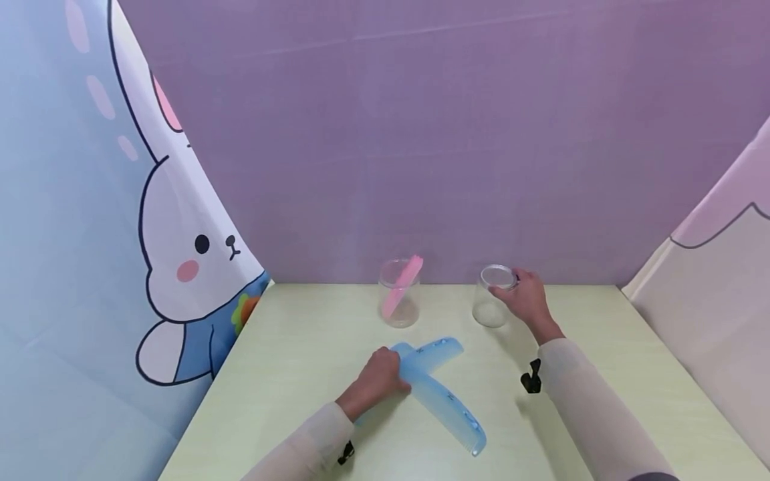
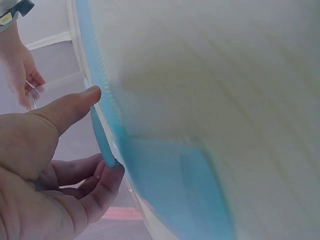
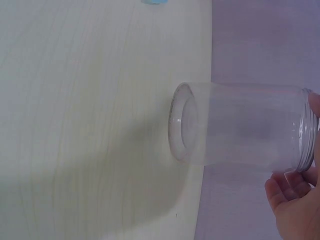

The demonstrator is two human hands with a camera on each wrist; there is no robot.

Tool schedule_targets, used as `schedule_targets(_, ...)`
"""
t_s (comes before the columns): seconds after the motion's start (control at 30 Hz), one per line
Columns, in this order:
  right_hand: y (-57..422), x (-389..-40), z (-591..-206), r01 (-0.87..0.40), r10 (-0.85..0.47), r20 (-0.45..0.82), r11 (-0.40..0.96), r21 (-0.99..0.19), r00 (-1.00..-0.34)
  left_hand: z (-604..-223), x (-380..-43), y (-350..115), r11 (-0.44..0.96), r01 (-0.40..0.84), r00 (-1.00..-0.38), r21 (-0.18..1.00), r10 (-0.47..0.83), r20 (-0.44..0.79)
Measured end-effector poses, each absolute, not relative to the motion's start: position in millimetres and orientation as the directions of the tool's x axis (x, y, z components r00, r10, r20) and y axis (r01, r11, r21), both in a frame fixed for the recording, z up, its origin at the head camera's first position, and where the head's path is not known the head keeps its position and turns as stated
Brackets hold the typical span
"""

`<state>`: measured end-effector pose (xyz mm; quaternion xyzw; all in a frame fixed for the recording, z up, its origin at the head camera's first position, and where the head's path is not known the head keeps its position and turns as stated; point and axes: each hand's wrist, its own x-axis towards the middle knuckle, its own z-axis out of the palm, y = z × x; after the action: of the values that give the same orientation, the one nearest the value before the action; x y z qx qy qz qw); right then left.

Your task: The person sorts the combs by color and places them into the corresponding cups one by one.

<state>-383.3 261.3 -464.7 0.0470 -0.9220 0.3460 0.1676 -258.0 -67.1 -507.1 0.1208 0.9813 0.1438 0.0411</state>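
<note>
Two translucent blue combs lie crossed on the table; one blue comb slants toward the front right, the other comb toward the back right. My left hand pinches a blue comb between thumb and fingers near the crossing. In the left wrist view its thin blue edge shows between them; which of the two it is, I cannot tell. My right hand grips the threaded rim of a clear, upright jar, which looks empty. Whether the jar's base touches the table is unclear.
A second clear jar stands at the back, left of the gripped one, with a pink comb-like piece leaning inside it. Behind the pale table hangs a purple cloth; a rabbit-print cloth is on the left.
</note>
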Motion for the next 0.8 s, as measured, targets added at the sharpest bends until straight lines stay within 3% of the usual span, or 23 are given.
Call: schedule_targets(0.8, 265.2, -393.9, -474.5, -0.224, 0.018, 0.358, 0.751, -0.621, -0.933, -483.2, -285.0, -62.3, 0.891, 0.244, -0.968, 0.383, 0.245, 0.046)
